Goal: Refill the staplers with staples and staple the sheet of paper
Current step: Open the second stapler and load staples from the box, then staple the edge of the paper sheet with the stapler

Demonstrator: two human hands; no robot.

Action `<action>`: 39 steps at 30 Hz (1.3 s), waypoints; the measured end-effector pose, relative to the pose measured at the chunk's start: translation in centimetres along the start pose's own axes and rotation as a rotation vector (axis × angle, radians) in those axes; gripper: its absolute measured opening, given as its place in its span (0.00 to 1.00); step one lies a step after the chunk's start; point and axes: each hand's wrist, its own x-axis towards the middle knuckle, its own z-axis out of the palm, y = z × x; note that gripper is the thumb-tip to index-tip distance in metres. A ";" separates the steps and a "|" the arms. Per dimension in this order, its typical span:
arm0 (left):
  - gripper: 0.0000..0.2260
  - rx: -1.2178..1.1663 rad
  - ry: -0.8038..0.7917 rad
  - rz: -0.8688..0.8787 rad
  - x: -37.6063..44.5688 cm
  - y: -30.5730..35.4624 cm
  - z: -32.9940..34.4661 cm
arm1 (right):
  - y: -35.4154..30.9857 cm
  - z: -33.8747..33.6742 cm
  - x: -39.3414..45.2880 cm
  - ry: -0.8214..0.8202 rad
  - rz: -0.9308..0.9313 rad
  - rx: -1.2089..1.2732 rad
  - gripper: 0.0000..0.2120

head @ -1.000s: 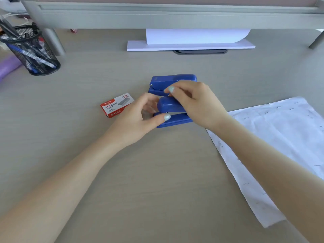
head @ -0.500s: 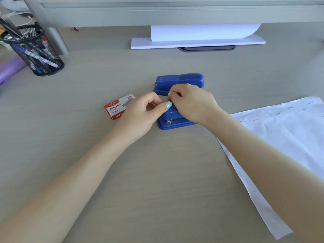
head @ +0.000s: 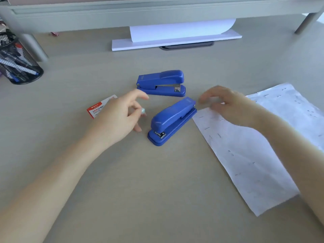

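Observation:
Two blue staplers lie closed on the desk. The far stapler lies sideways with its nose to the right. The near stapler lies diagonally, nose toward me. My left hand hovers just left of the near stapler, fingers loosely curled, holding nothing. My right hand is blurred, fingers apart, above the upper left corner of the crumpled white sheet of paper, which carries several staples. A red and white staple box lies partly hidden behind my left hand.
A black mesh pen holder with pens stands at the far left. A white stack of paper lies at the back under a grey shelf on metal legs.
Both hands have let go of the near stapler, which now lies closed on the desk. My left hand drew back left and my right hand moved right over the paper.

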 end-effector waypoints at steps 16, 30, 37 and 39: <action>0.10 0.803 -0.123 0.708 2.7 4.4 1.8 | 2.9 -2.3 -1.6 -0.016 0.072 -0.240 0.20; 0.08 0.382 0.060 0.175 3.0 3.8 4.6 | 2.3 -3.2 -1.4 -0.042 0.103 0.129 0.10; 0.11 0.276 0.097 0.186 2.3 3.7 4.4 | 0.0 -1.3 0.7 -0.100 0.123 -0.041 0.14; 0.10 0.190 0.102 0.174 2.4 3.7 4.3 | -0.4 -0.8 1.3 -0.046 0.092 -0.027 0.10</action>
